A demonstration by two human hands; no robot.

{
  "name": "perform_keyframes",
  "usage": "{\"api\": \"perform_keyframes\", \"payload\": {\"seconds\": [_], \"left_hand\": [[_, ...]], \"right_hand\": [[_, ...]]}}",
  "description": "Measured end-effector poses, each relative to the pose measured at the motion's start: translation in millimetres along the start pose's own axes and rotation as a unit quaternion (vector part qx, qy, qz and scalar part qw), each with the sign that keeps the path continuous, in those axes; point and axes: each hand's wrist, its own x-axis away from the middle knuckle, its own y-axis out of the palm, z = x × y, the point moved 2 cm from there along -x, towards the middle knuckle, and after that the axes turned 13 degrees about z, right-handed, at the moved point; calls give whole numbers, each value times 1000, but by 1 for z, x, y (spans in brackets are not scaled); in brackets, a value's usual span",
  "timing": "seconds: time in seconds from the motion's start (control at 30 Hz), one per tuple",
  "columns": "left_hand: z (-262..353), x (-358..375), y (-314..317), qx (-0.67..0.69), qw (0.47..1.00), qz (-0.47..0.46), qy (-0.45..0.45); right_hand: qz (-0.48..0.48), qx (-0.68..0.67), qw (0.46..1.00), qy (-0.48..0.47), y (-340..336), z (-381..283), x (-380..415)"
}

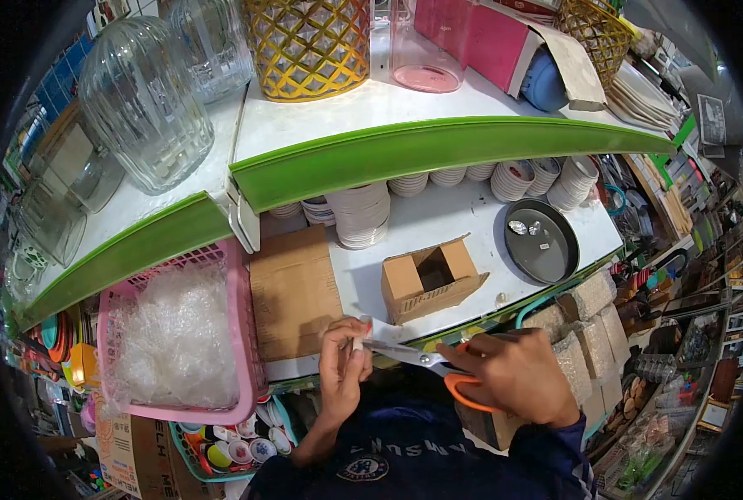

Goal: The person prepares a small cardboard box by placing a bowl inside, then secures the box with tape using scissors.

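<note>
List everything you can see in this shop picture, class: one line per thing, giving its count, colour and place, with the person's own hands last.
glass jars: at least two, clear, top shelf left
wire basket: one, gold, top shelf centre
pink box: one, pink, top shelf right
stacked bowls: several stacks, white, back of lower shelf
round tray: one, dark, lower shelf right
small carton: one, brown, open, lower shelf centre
flat cardboard: one, brown, lower shelf left
pink basket: one, holding clear bubble wrap, left
scissors: one pair, orange handles, in right hand
left hand: pinching a small pale piece at the blades
right hand: gripping scissors
</note>
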Motion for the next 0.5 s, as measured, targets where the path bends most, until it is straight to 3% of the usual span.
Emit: {"api": "perform_keyframes", "payload": {"seconds": [0.1, 0.2, 0.23, 0.3, 0.33, 0.37, 0.43, 0.5], "left_hand": [[15, -3, 1, -73, 995, 10, 70], [14, -6, -14, -195, 964, 18, 178], [18, -10, -20, -196, 964, 18, 178], [27, -20, -29, -474, 821, -56, 315], [27, -24, -33, -501, 808, -49, 306], [29, -27, -35, -500, 808, -50, 307], [29, -33, -39, -629, 719, -63, 289], [27, -38, -42, -655, 694, -63, 293]], "right_hand": [[80, -17, 996, 43, 5, 16, 14], [118, -152, 944, 267, 3, 30, 21], [117, -152, 944, 267, 12, 35, 23], [277, -210, 869, 352, 29, 54, 32], [262, -204, 846, 416, 26, 57, 33], [264, -204, 846, 417, 28, 60, 32], [294, -151, 802, 498, 43, 73, 36], [304, -134, 791, 515, 70, 85, 44]]}}
